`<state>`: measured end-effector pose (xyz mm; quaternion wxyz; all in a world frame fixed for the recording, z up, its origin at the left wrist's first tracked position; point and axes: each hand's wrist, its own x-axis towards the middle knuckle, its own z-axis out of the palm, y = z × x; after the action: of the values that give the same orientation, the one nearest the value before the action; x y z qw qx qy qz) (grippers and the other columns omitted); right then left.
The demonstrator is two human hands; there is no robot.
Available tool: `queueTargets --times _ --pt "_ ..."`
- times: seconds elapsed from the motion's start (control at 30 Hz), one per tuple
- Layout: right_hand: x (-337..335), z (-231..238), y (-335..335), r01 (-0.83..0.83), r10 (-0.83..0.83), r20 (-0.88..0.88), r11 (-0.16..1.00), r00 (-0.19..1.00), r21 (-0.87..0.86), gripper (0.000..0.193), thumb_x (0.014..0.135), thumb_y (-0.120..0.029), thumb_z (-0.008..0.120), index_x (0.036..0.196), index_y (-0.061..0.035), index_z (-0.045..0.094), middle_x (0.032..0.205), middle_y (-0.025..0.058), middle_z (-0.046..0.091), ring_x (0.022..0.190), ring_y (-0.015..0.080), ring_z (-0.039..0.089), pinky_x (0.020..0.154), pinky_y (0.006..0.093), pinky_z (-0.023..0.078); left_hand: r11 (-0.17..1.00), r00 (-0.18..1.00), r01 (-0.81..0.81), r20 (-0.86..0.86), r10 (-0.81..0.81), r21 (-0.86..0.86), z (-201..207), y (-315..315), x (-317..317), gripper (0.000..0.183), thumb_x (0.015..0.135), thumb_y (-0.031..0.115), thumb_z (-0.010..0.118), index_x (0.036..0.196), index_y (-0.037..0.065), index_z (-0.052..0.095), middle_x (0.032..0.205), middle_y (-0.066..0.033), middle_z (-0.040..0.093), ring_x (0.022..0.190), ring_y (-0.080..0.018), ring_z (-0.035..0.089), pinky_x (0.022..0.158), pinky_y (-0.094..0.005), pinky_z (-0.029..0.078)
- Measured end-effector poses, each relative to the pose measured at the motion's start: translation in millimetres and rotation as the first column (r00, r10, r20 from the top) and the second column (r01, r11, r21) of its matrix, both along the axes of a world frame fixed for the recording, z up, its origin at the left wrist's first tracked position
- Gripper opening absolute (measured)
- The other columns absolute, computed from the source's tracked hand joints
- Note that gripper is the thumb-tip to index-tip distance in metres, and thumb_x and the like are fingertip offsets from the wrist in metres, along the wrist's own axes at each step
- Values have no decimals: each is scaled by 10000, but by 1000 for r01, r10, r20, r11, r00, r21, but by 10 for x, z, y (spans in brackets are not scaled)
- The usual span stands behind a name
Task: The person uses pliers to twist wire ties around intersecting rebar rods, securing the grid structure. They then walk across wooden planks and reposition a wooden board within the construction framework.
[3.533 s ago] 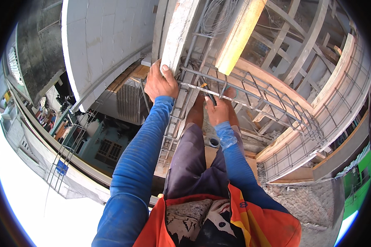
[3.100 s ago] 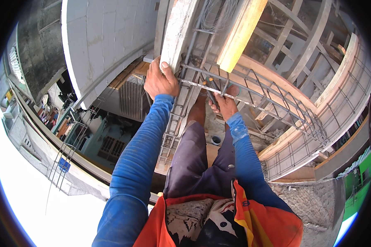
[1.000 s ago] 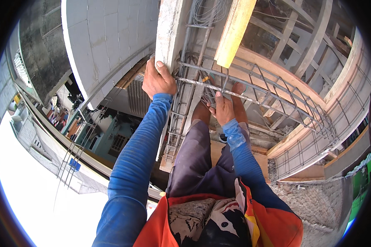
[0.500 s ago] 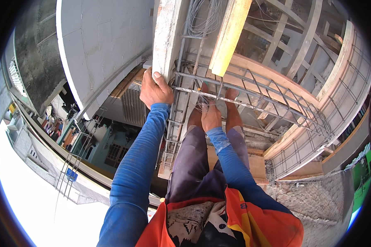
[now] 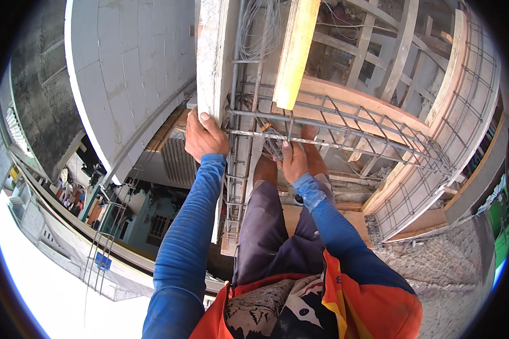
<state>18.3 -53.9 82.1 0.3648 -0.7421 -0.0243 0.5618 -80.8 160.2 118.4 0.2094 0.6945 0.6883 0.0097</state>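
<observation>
Wire bundle (image 5: 272,149): hanging just left of the right hand (image 5: 294,161); probably behaving as light, springy and scratchy, so best pinched mid-bundle.
Right hand: curling at the wires; whether it is pinching them, I cannot tell.
Left hand (image 5: 207,135): clasping the lower end of a whitish board (image 5: 212,62).
Rebar cage (image 5: 322,122): crossing just beyond the right hand, likely hindering reach.
Yellow timber (image 5: 295,56): ending near the cage.
Wire coil (image 5: 260,31): lying farther off.
</observation>
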Motion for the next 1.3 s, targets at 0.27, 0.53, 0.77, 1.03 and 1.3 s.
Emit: queueTargets --times 0.27,0.53,0.77,1.03,1.3 --pt "-68 39 58 229 -229 8 969 973 -96 381 1037 -297 279 1004 0 516 675 124 653 482 183 576 439 314 451 1000 999 14 39 -15 20 7 -8 13 470 993 380 344 1155 24 605 1032 -205 664 956 -421 633 805 -495 504" --pt "297 221 285 334 -496 -472 859 729 -387 400 1027 -316 263 1005 -10 519 763 174 667 460 150 491 360 254 314 996 999 38 28 -40 78 -71 13 -40 467 1004 416 295 1156 71 571 918 -198 679 855 -433 645 748 -506 493" --pt "347 274 312 286 -404 -478 910 780 -301 478 1052 -369 254 1019 11 542 781 188 678 477 172 538 347 265 341 999 999 28 21 -29 30 -42 -4 -59 450 991 397 348 1156 58 594 1001 -200 671 925 -414 643 784 -505 499" --pt "167 134 280 297 -345 -253 931 904 -211 581 1058 -477 274 974 28 549 738 175 680 458 195 580 347 275 413 997 1000 24 -10 -24 74 -23 10 4 442 1002 405 323 1152 83 586 947 -198 685 882 -431 650 749 -510 494" --pt "183 163 252 287 -339 -280 935 898 -209 571 1056 -452 273 933 35 546 703 172 665 465 184 568 349 277 384 996 1000 4 -19 -3 91 -66 -31 -36 442 1006 424 314 1132 95 580 935 -192 683 870 -440 643 738 -522 486"
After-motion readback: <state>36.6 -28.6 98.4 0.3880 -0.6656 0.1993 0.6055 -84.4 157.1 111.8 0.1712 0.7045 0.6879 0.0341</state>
